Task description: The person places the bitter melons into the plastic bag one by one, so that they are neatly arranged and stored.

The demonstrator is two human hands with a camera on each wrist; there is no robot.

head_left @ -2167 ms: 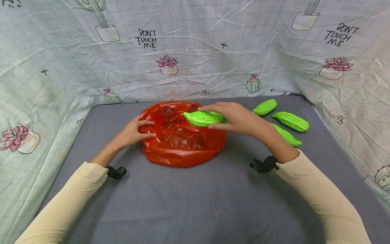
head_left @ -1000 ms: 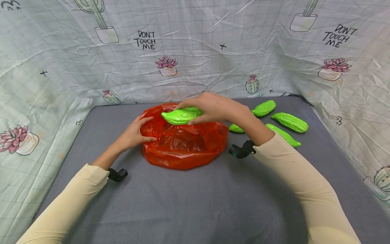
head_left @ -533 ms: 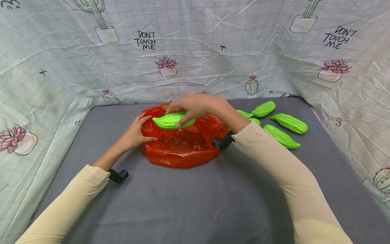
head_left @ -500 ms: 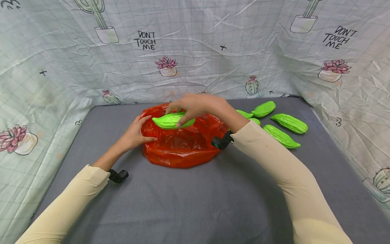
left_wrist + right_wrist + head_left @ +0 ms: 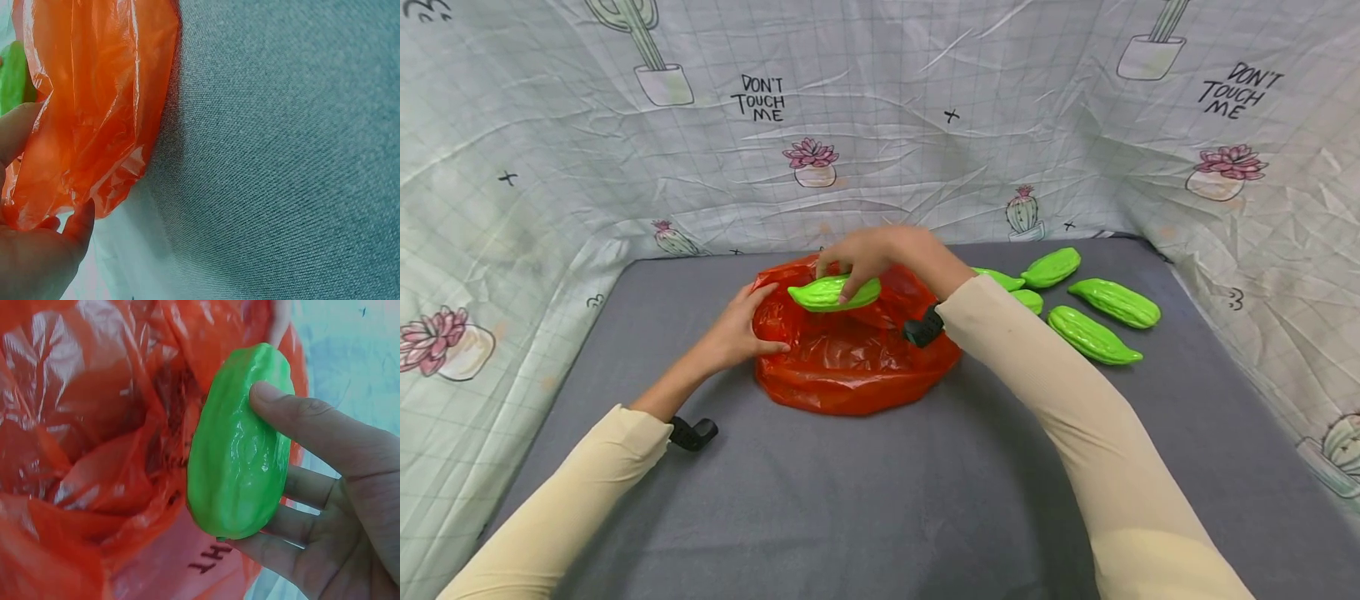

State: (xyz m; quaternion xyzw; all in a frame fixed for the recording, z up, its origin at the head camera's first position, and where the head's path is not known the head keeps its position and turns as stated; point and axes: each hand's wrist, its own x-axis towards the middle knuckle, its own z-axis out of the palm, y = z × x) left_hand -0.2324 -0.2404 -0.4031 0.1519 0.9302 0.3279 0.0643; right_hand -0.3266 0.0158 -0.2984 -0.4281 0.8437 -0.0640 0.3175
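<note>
A red plastic bag [image 5: 850, 396] lies on the grey cloth with its mouth facing up. At its left side my left hand [image 5: 733, 333] holds the rim, thumb and fingers spread along it; the left wrist view shows the bag's film [image 5: 94, 112] between them. Over the bag's opening, my right hand [image 5: 876, 254] grips a glossy, ridged green bitter melon [image 5: 823, 295] from above. In the right wrist view the thumb lies across one face of the bitter melon [image 5: 240, 450], with the other fingers behind it. Dark lettering shows on the bag there.
Several more bitter melons [image 5: 1093, 336] lie on the grey cloth [image 5: 850, 500] to the right of the bag, some partly behind my right forearm. A printed fabric backdrop [image 5: 880, 125] stands behind and at both sides.
My right hand has carried the bitter melon leftward from the bag's right part to over its opening, and has barely shifted in the last half second. The left hand stays at the rim.
</note>
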